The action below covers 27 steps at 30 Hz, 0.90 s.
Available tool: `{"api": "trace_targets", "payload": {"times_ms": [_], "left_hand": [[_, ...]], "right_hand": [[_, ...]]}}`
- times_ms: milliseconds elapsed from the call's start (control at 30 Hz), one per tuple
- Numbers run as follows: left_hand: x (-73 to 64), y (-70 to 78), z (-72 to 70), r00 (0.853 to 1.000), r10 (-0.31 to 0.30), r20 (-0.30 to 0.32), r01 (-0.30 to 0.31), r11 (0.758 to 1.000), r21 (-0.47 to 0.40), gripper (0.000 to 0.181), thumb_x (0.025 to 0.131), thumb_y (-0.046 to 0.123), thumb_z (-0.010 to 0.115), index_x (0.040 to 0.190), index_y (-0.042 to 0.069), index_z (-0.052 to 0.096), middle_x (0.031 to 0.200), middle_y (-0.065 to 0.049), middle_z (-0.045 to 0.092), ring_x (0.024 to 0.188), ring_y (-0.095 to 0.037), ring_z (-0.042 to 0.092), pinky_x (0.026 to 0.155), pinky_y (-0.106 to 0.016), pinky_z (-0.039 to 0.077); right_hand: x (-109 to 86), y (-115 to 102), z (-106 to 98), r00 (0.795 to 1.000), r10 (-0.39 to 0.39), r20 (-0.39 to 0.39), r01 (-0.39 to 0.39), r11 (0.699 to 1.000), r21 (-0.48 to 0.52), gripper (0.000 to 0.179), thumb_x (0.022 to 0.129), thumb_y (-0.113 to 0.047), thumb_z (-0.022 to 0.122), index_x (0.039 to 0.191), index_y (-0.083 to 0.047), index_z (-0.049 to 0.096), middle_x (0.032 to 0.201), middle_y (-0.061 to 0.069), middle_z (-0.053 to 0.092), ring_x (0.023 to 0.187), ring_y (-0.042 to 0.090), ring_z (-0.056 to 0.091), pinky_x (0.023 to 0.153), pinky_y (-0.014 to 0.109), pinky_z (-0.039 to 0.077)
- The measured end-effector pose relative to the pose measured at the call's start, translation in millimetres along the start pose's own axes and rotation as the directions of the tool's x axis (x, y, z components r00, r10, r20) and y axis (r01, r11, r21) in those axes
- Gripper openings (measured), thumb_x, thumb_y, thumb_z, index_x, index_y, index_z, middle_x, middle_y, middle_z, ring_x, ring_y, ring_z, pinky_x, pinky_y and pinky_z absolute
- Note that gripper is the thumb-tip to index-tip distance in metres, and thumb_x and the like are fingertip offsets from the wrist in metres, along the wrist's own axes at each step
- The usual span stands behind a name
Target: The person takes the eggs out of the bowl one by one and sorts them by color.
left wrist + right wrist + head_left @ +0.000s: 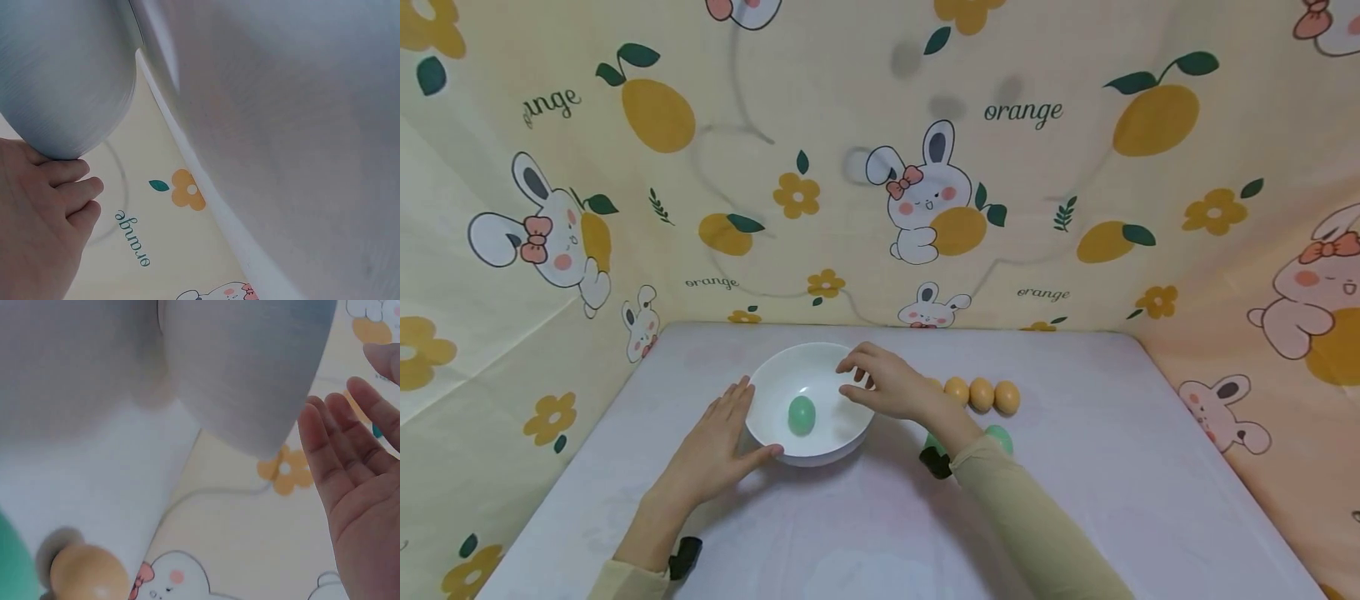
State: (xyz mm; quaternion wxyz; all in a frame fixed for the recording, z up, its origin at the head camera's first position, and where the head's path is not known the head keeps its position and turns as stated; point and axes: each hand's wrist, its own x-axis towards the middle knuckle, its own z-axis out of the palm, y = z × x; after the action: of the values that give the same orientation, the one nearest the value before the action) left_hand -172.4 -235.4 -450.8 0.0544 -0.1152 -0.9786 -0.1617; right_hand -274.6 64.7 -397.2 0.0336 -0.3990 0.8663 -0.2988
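A white bowl (pixel 820 446) stands on the table with one green egg (pixel 802 415) inside it. My left hand (pixel 718 442) rests on the bowl's left side, its fingers along the outer wall and the thumb near the front rim. In the left wrist view the fingertips touch the bowl's wall (pixel 69 81). Over the bowl's right rim hovers my right hand (pixel 887 383), fingers loosely bent and apart, with nothing between them. The right wrist view shows the same hand (pixel 359 469) beside the bowl (pixel 244 375), its palm bare.
Right of the bowl several orange-brown eggs (pixel 981 395) lie in a row, partly hidden by my right wrist. Nearer, green eggs (pixel 1000 438) sit partly behind the right forearm. A patterned cloth (pixel 850 108) hangs behind and beside the white table (pixel 1075 500).
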Motion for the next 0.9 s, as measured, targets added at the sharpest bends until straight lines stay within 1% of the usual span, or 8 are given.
{"api": "trace_targets", "payload": {"times_ms": [133,300,467,567,700,900], "left_hand": [[1.0,-0.2,0.5,1.0,-0.006,0.009,0.006,1.0,-0.003,0.11,0.091,0.068,0.065,0.162,-0.006,0.024,0.17,-0.024,0.021,0.156,-0.045,0.021,0.127,-0.059,0.02],[1.5,-1.3,0.8,1.0,0.002,0.005,-0.002,1.0,0.001,0.11,0.092,0.067,0.065,0.162,-0.006,0.024,0.17,-0.024,0.022,0.156,-0.045,0.022,0.127,-0.06,0.022],[0.7,-1.1,0.6,1.0,0.005,0.002,-0.005,1.0,0.001,0.109,0.092,0.067,0.065,0.161,-0.006,0.025,0.169,-0.024,0.022,0.156,-0.045,0.022,0.127,-0.06,0.022],[0.5,-1.1,0.1,1.0,0.008,0.006,-0.008,1.0,0.002,0.11,0.093,0.07,0.062,0.162,-0.006,0.024,0.17,-0.023,0.022,0.156,-0.044,0.022,0.127,-0.059,0.022],[0.1,-1.3,-0.6,1.0,0.016,0.009,-0.016,1.0,0.003,0.112,0.092,0.074,0.058,0.161,-0.007,0.024,0.17,-0.023,0.022,0.156,-0.043,0.022,0.127,-0.058,0.022],[-0.1,-3.1,0.8,1.0,0.03,-0.003,-0.03,1.0,-0.001,0.111,0.093,0.072,0.06,0.161,-0.007,0.024,0.169,-0.024,0.023,0.156,-0.044,0.023,0.127,-0.059,0.022]], "right_hand": [[9.9,-3.4,6.2,1.0,-0.004,0.03,0.004,1.0,-0.011,0.034,0.101,-0.022,0.071,0.13,-0.004,0.068,0.126,0.008,0.062,0.105,0.019,0.063,0.083,0.024,0.058],[22.3,-4.7,16.0,0.997,0.0,0.079,0.002,1.0,-0.03,0.035,0.101,-0.023,0.071,0.131,-0.006,0.068,0.126,0.011,0.064,0.104,0.02,0.064,0.083,0.024,0.057],[34.1,-5.6,27.3,0.993,-0.004,0.116,0.012,0.998,-0.066,0.034,0.1,-0.024,0.072,0.131,-0.01,0.069,0.125,0.005,0.065,0.103,0.02,0.065,0.081,0.021,0.056],[39.5,-6.9,32.3,0.991,-0.008,0.132,0.019,0.996,-0.082,0.032,0.099,-0.024,0.072,0.129,-0.012,0.069,0.124,0.003,0.065,0.103,0.019,0.065,0.08,0.02,0.055],[45.4,-8.5,37.8,0.987,-0.003,0.161,0.018,0.996,-0.091,0.033,0.099,-0.025,0.073,0.13,-0.012,0.069,0.125,0.003,0.065,0.105,0.021,0.066,0.081,0.02,0.054],[52.9,-8.4,48.0,0.983,0.01,0.185,0.011,0.993,-0.116,0.034,0.098,-0.025,0.075,0.129,-0.014,0.07,0.125,0.001,0.065,0.104,0.017,0.066,0.085,0.02,0.053]]}}
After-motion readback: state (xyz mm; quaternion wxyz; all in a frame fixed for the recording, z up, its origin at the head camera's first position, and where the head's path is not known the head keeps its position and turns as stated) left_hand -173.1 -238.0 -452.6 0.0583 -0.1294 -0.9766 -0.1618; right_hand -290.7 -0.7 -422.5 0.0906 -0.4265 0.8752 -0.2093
